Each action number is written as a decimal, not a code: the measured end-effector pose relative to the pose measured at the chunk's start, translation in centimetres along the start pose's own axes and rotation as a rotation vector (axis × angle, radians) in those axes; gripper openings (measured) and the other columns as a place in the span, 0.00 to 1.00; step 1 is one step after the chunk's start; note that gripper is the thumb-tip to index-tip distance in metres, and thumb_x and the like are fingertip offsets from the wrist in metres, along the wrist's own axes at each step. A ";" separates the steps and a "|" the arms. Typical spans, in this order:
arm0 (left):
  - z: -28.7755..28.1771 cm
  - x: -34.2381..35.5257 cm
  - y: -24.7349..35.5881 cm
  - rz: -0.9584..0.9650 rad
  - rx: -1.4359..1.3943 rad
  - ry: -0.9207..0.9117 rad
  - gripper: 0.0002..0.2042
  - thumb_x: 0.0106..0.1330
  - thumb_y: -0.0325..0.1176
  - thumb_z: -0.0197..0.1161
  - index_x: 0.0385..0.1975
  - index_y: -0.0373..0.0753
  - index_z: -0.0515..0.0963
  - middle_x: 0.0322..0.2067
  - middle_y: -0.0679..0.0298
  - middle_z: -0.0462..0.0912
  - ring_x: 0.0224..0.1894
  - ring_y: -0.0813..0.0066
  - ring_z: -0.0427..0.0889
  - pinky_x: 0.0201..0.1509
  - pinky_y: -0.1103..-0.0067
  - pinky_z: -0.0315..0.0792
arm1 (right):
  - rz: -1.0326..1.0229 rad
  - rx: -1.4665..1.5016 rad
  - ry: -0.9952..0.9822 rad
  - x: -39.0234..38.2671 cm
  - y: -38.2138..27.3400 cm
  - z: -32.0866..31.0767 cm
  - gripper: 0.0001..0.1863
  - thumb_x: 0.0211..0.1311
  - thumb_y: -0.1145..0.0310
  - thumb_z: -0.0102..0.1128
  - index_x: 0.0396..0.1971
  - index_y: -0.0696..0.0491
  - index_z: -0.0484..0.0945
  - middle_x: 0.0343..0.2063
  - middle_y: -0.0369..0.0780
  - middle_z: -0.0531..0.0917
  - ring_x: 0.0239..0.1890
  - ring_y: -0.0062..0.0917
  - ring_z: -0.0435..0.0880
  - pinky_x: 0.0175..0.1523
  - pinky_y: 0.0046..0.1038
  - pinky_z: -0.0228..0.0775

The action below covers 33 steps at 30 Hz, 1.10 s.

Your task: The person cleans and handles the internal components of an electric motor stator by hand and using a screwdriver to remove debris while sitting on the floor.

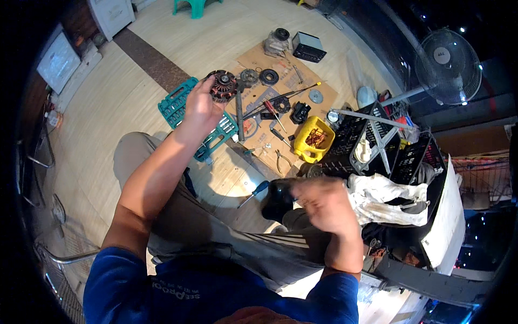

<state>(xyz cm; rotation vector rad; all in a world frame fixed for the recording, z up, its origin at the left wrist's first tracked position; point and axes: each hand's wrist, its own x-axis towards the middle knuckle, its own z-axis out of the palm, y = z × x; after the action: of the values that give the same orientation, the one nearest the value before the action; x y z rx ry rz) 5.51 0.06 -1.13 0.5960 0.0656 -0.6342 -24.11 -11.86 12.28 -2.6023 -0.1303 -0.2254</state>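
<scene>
My left hand [202, 108] is raised over the floor and closed on the edge of a round wound motor core [224, 85], with copper-coloured coils around a metal centre. A hammer [240, 113] lies on the cardboard below it, next to an open green socket set [175, 102]. My right hand [326, 202] is above my right leg, near a white cloth [383, 200]. Motion smears its fingers, so I cannot make out whether it holds anything. A blue-handled screwdriver [254, 193] lies on the floor between my legs.
On the cardboard [329, 89] are a black ring [268, 76], pliers [283, 161], a red-handled screwdriver [271, 109] and a metal housing [276, 44]. A cut yellow jug [314, 139] holds copper-coloured scraps. Black crates [345, 154] and a standing fan [449, 66] are on the right.
</scene>
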 end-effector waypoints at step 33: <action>3.2 -8.5 -3.0 -0.645 -0.036 -0.253 0.15 0.73 0.30 0.49 0.55 0.33 0.69 0.51 0.50 0.78 0.53 0.55 0.79 0.59 0.59 0.74 | 1.083 -0.230 -0.118 -18.7 -8.0 2.8 0.23 0.56 0.64 0.66 0.51 0.59 0.78 0.43 0.54 0.81 0.47 0.48 0.78 0.53 0.39 0.71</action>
<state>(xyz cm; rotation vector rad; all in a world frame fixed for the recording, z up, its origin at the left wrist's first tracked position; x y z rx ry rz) -3.48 0.98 1.97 0.4503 0.0304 -1.3273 -43.19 -4.43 10.37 -2.5013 1.2814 0.3189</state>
